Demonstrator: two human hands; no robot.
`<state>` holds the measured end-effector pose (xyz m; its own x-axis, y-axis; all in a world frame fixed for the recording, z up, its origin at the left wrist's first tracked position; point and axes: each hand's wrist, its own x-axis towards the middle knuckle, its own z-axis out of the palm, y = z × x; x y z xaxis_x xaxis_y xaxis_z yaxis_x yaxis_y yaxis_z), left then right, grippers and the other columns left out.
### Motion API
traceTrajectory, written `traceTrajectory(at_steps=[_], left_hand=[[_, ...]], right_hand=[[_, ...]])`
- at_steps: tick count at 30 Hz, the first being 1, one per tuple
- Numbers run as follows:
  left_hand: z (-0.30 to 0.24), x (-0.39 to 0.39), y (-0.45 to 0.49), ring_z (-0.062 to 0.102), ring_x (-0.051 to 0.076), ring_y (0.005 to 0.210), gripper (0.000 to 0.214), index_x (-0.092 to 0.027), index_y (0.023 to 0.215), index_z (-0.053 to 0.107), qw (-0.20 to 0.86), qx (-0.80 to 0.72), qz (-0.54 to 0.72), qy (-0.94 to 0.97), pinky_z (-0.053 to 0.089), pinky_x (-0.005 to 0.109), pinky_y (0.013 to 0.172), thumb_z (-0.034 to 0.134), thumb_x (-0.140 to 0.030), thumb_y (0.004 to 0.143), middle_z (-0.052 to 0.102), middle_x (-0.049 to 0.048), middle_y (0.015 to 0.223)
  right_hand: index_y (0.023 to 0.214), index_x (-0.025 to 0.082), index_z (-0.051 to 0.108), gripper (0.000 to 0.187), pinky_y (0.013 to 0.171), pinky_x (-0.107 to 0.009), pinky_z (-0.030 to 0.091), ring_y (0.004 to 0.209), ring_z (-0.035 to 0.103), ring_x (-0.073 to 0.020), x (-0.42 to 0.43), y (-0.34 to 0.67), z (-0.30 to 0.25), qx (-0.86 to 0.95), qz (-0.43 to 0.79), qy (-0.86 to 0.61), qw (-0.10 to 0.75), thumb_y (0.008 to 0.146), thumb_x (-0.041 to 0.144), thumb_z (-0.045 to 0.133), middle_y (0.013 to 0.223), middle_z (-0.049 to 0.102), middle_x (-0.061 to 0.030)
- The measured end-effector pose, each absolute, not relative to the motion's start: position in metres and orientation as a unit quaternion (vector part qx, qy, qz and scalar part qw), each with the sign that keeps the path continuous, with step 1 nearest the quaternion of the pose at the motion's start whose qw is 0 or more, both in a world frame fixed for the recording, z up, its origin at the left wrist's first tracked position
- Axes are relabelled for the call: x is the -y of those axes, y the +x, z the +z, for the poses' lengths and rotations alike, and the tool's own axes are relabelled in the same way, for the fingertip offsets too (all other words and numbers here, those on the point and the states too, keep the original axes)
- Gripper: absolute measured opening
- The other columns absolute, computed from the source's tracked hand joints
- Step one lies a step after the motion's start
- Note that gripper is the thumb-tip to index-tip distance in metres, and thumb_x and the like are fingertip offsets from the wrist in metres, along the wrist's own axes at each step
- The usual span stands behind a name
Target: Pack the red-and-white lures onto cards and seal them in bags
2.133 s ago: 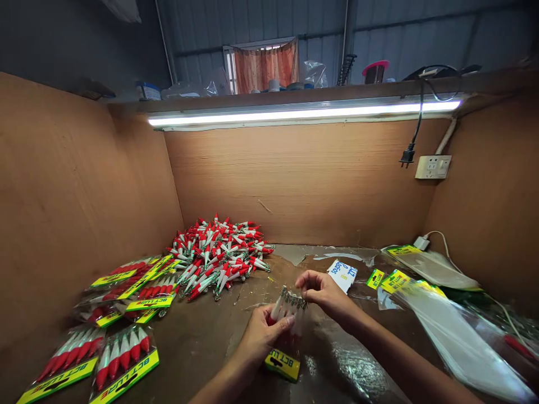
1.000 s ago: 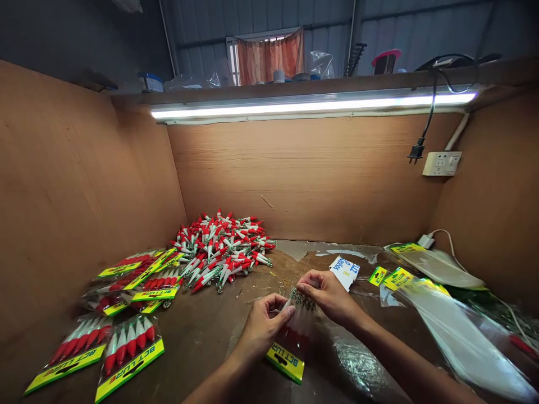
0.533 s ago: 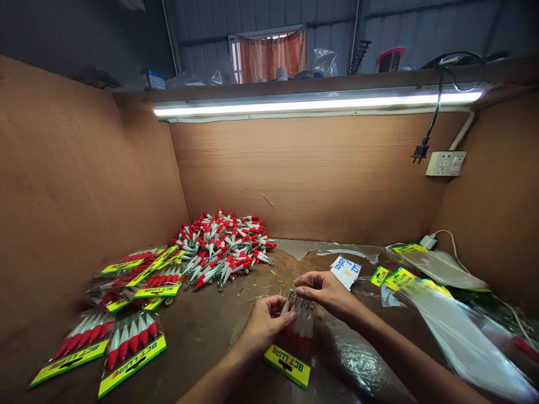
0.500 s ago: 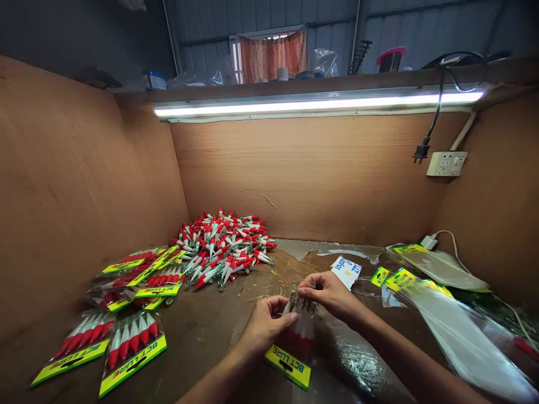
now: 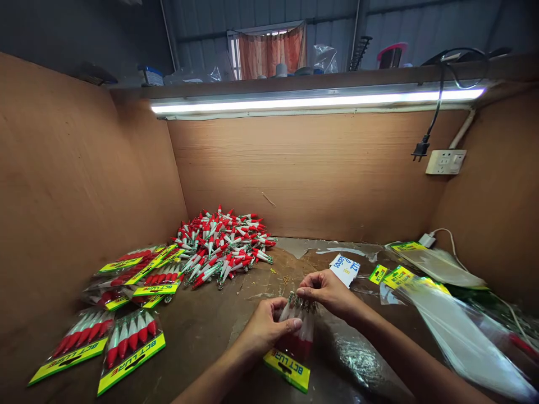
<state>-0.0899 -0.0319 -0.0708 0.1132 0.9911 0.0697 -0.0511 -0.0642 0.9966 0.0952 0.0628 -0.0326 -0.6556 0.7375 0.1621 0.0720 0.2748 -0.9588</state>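
Observation:
A clear bag of red-and-white fishing lures (image 5: 306, 335) is between my two hands at the bottom centre. Its yellow-green header card (image 5: 287, 370), lettered BCT LURE, points toward me. My left hand (image 5: 261, 326) grips the bag's left side, thumb on top. At the far end, where the lures' metal hooks cluster, my right hand (image 5: 325, 292) is closed in a pinch; exactly what lies between its fingertips is hard to see. The lures' red ends lie toward the card, their white parts toward the hooks.
A heap of loose lures (image 5: 227, 241) lies at the back left. Several filled lure packs (image 5: 133, 339) are spread along the left. Flat clear bags (image 5: 458, 325) with yellow headers lie at the right. Behind my right hand is a white card (image 5: 344, 270). A plug (image 5: 421, 148) hangs above.
Both hands keep their hold at the bag with only slight finger movement. A little more of the hooks and white lure bodies shows between them. The view has shifted slightly.

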Motion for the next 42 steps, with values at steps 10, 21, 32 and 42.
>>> traceTrajectory(at_steps=[10, 21, 32, 42], left_hand=[[-0.064, 0.033, -0.100, 0.070, 0.019, 0.075, 0.046, -0.012, 0.096, 0.075, 0.563, -0.475, 0.515, 0.438, 0.047, 0.023, 0.063, 0.079, -0.053, 0.076, 0.077, 0.0124, 0.092], [-0.064, 0.032, -0.096, 0.070, 0.023, 0.078, 0.045, -0.011, 0.097, 0.076, 0.491, -0.477, 0.518, 0.514, 0.048, 0.027, 0.069, 0.071, -0.052, 0.081, 0.077, 0.0118, 0.086], [-0.062, 0.042, -0.088, 0.066, 0.023, 0.074, 0.035, -0.015, 0.085, 0.079, 0.345, -0.518, 0.449, 0.642, 0.046, 0.025, 0.064, 0.055, -0.039, 0.091, 0.075, 0.0066, 0.077], [-0.063, 0.040, -0.088, 0.074, 0.029, 0.088, 0.039, -0.012, 0.115, 0.074, 0.452, -0.516, 0.473, 0.553, 0.053, 0.032, 0.075, 0.062, -0.039, 0.089, 0.078, 0.0127, 0.090]], right_hand=[[0.079, 0.013, 0.069, 0.043, 0.059, -0.026, 0.045, 0.059, 0.059, -0.0138, -0.061, 0.088, -0.052, 0.691, 0.621, -0.275, 0.247, 0.072, 0.055, 0.077, 0.068, 0.070, -0.0035], [0.106, 0.022, 0.070, 0.016, 0.086, -0.035, 0.047, 0.098, 0.059, -0.0224, -0.023, 0.085, -0.033, 0.915, 0.037, -0.230, 0.329, 0.096, 0.021, 0.058, 0.102, 0.069, -0.0078], [0.084, 0.018, 0.061, 0.009, 0.066, -0.031, 0.035, 0.077, 0.058, -0.0204, -0.022, 0.085, -0.036, 0.942, -0.128, -0.239, 0.200, 0.091, 0.013, 0.059, 0.084, 0.068, -0.0057], [0.096, 0.017, 0.065, 0.020, 0.071, -0.029, 0.037, 0.083, 0.059, -0.0192, -0.034, 0.091, -0.035, 0.913, -0.053, -0.271, 0.302, 0.101, 0.020, 0.046, 0.087, 0.068, -0.0063]])
